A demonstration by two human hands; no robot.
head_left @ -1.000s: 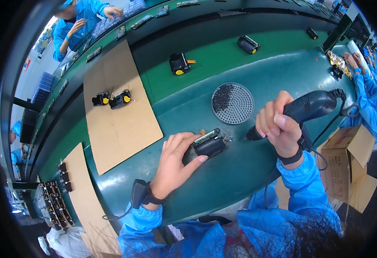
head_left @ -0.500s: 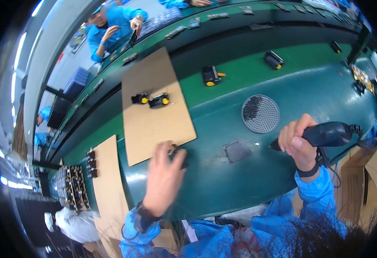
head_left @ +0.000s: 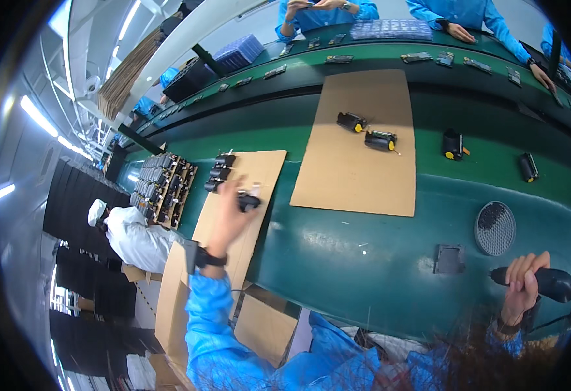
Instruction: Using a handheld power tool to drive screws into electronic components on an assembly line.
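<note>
My left hand (head_left: 228,220), slightly blurred, is closed on a small black housing (head_left: 248,202) above the left cardboard sheet (head_left: 271,171). Just beyond it, several similar black housings (head_left: 219,172) stand in a row on that sheet. On the right, my right hand (head_left: 524,288) wraps round a black corded electric screwdriver (head_left: 557,285), its tip pointing left. Near the tip lie a dark square fixture (head_left: 450,259) with nothing seated in it and a round grey dimpled dish (head_left: 504,236) partly filled with tiny dark pieces, too small to name.
A larger cardboard sheet (head_left: 351,189) bears two black units with yellow ends (head_left: 380,141). More units (head_left: 453,144) sit on the green belt. Stacked trays of housings (head_left: 161,186) stand far left. A person in white (head_left: 135,234) is nearby; blue-sleeved co-workers (head_left: 458,29) work across the line.
My view has swung left. My left hand has carried the black housing leftward from beside the larger cardboard to over the left sheet. My right hand still holds the screwdriver.
</note>
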